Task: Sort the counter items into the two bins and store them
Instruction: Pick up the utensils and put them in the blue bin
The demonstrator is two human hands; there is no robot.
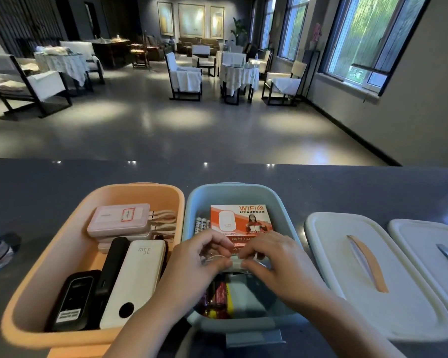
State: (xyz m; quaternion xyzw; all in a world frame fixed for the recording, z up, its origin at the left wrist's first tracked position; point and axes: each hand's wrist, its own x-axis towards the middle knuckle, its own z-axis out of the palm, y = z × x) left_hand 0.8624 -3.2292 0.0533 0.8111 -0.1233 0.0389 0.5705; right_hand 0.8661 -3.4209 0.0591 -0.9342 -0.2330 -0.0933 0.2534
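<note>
Both hands meet over the blue bin (192, 202): the left hand (204, 257) and the right hand (272, 254) pinch between their fingertips a small pale item (235, 263), too hidden to name. Under them lie batteries (219, 297), and farther back an orange WiFi router box (241, 219) beside white batteries (201, 224). Just left, touching, the orange bin (62, 244) holds a white power bank (137, 280), a black one (111, 264), a black pocket router (74, 298) and pink power banks (119, 219). Two lids (373, 275) rest on the table (36, 187) to the right. Sorting looks almost done; next, I judge, the item is set down and the lids go on.
</note>
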